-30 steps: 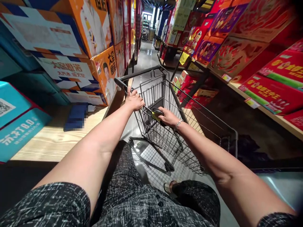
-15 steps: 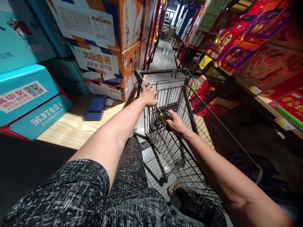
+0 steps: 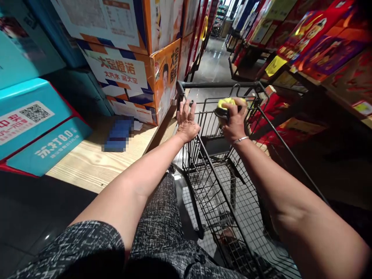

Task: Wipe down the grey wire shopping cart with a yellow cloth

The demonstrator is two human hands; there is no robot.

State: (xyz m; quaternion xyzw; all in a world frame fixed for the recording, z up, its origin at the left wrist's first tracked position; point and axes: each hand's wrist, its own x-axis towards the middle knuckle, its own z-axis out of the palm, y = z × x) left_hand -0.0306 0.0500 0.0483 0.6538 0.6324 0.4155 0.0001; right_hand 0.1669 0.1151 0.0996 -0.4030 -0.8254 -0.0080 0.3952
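Note:
My left hand (image 3: 187, 122) lies on the side rim of a black wire shopping cart (image 3: 216, 166), near its far left corner. Its fingers are stretched out and apart; the thumb side is hidden. Over the cart, close to the far crossbar, my right hand (image 3: 235, 122) has its fingers closed round a yellow and black item (image 3: 228, 103). That item is blurred and partly covered, so I cannot make out its kind. A silver bracelet (image 3: 241, 140) circles my right wrist.
Orange and white drink cartons (image 3: 124, 71) and turquoise boxes (image 3: 46, 131) stand on a wooden ledge (image 3: 95, 170) at left, beside a blurred-out blue item (image 3: 117, 133). Shelves of red gift boxes (image 3: 305, 42) line the right. Beyond the cart, a shiny aisle floor (image 3: 215, 58) runs away.
My right hand has moved up and away from me with the yellow and black item, apart from my left hand. The left fingers have straightened on the rim. The cart appears shifted right.

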